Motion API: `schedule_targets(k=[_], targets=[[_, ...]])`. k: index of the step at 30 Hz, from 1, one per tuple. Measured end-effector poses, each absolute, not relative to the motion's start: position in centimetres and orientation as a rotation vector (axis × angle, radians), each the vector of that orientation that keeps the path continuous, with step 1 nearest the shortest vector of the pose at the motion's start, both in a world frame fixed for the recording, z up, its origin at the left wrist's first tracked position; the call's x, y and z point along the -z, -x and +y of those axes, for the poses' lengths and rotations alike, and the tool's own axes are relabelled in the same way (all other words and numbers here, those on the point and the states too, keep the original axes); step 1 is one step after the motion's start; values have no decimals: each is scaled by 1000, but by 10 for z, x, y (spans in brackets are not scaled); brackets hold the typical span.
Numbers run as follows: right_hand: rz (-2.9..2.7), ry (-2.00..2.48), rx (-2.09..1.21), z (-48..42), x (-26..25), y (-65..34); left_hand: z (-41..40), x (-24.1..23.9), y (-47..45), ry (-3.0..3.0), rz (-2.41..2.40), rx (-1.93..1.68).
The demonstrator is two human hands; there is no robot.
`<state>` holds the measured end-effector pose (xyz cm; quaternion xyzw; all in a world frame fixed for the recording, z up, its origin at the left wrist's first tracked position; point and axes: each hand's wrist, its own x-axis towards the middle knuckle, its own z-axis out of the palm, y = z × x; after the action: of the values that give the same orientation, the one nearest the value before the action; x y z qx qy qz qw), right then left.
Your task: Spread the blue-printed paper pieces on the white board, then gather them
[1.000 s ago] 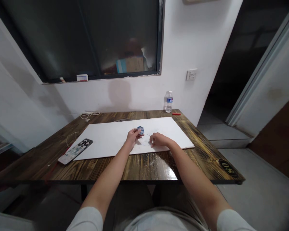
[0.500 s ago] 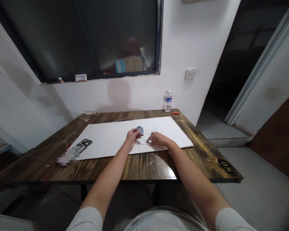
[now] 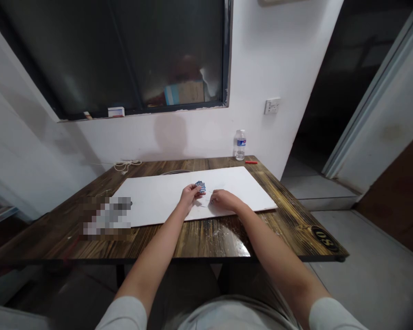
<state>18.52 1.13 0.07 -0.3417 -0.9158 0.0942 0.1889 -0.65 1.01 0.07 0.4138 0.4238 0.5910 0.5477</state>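
My left hand (image 3: pixel 189 196) is closed on a small fanned bunch of blue cards (image 3: pixel 200 186), held just above the white board (image 3: pixel 151 197). To its right, my right hand (image 3: pixel 222 200) is low over the board with its fingers bent and drawn together. Whatever its fingertips pinch, if anything, is too small to make out. Thin dark lines or pieces (image 3: pixel 203 206) show on the board between the two hands.
The board lies on a dark wooden table (image 3: pixel 206 238). A water bottle (image 3: pixel 240 145) and a red pen-like object (image 3: pixel 251 162) are at the back right. A white cable (image 3: pixel 126 165) lies back left; a blurred-out item (image 3: pixel 106 217) overlaps the board's left end.
The fingers of my right hand have curled in from a more stretched pose, at nearly the same spot. My left hand keeps the blue cards in place.
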Motion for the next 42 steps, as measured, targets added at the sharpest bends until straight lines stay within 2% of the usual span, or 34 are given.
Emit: schedule_targets(k=[6,12,17,25,33,37,39,42], targets=[[-2221,946,-402,11,-4,-182,10,-1,6,-1027,1004,-1372],[-1759,932,-779,14,3,-169,9,0,7,-1118,986,-1309],[-1624,973,-982,11,4,-165,7,0,7,-1200,1014,-1277],[-1633,1098,-885,10,2,-168,2,-6,6,-1285,988,-1227],[-1681,990,-981,22,15,-166,-1,-5,9,-1323,919,-1103],[-1680,988,-1022,17,12,-164,1,-4,6,-1300,962,-1172],[-1773,1032,-946,12,8,-163,3,-4,6,-1269,971,-1250],[-2079,1137,-611,3,5,-161,6,-5,7,-1193,972,-1371]])
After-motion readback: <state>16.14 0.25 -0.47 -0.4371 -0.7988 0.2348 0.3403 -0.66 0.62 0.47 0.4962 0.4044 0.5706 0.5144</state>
